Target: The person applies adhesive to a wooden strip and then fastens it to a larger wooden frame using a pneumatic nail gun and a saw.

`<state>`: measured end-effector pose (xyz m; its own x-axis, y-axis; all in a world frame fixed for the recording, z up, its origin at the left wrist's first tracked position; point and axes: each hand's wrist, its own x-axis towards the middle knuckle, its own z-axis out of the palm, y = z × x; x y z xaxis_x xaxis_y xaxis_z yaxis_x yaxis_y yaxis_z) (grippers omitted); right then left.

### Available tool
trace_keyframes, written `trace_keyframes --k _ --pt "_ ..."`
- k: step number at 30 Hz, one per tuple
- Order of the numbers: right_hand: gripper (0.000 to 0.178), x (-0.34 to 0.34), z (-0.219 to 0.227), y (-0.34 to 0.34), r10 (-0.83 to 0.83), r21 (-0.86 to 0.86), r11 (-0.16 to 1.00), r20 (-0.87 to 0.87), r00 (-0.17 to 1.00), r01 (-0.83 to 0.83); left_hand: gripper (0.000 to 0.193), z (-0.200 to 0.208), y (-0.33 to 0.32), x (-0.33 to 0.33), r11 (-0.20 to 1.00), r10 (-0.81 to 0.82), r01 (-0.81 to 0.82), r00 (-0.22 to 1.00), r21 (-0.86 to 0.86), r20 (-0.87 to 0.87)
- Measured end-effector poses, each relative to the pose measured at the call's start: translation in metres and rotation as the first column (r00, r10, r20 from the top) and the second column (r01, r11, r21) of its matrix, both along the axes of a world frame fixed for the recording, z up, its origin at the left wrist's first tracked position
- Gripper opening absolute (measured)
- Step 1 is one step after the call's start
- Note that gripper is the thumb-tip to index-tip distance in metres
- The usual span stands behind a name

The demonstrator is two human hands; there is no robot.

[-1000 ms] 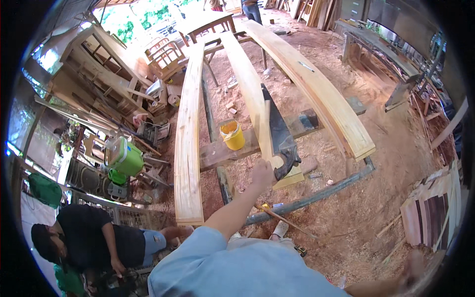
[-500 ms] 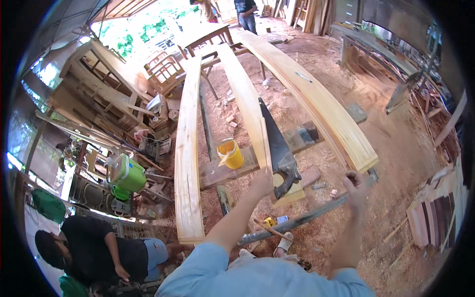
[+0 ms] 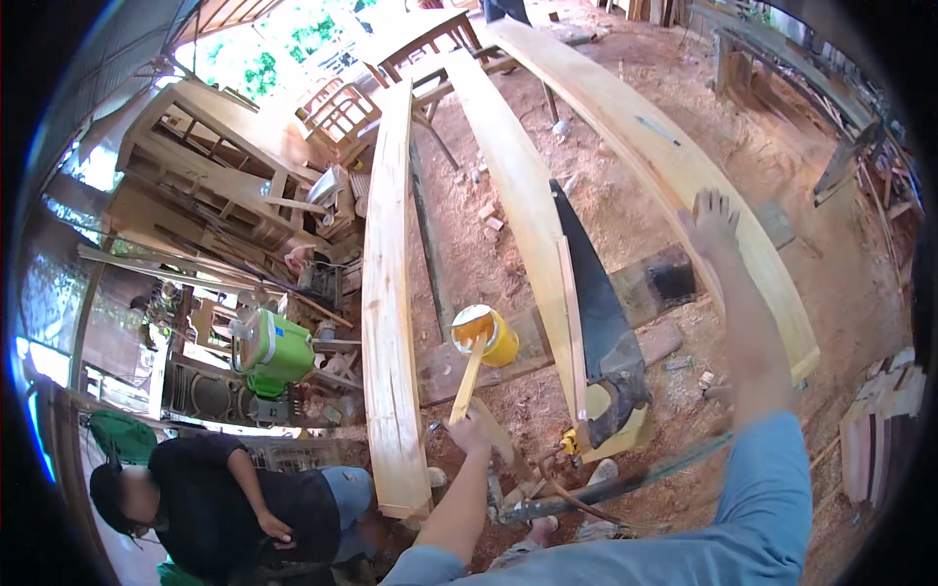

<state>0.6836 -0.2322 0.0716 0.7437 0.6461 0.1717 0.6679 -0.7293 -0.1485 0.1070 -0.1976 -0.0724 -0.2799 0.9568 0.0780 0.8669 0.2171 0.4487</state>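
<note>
My left hand (image 3: 471, 433) is closed around the lower end of a flat wooden stick (image 3: 469, 384). The stick's other end rests in a yellow bucket (image 3: 501, 344) with orange-brown contents. My right hand (image 3: 713, 223), fingers spread, is over the inner edge of the wide right-hand plank (image 3: 625, 122); whether it presses on it I cannot tell. Between my arms, a handsaw (image 3: 583, 283) with a dark blade and handle lies along the middle plank (image 3: 508, 161), beside a thin wood strip (image 3: 573, 327). A third plank (image 3: 391, 283) runs along the left.
A slim pen-like tool (image 3: 657, 131) lies on the right plank. A crossbeam (image 3: 625, 293) passes under the planks. At left are a green cooler (image 3: 278, 344) and a person in black (image 3: 264, 488). Wooden furniture (image 3: 210, 171) stands behind. Shavings cover the floor (image 3: 635, 234).
My left hand has left the middle plank beside the saw and taken hold of the stick in the bucket. My right hand has moved forward from the right plank's near end and opened.
</note>
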Motion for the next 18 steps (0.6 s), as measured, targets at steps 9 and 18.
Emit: trace_keyframes --k 9,18 --pt "0.053 0.115 -0.015 0.097 0.032 0.437 0.891 0.215 0.976 -0.126 0.061 0.095 -0.002 0.071 0.913 0.037 -0.077 0.994 -0.401 -0.105" --pt "0.031 0.215 -0.034 0.116 0.064 0.312 0.947 0.042 0.997 -0.074 0.056 0.097 0.003 0.09 0.906 -0.006 -0.053 0.991 -0.421 -0.137"
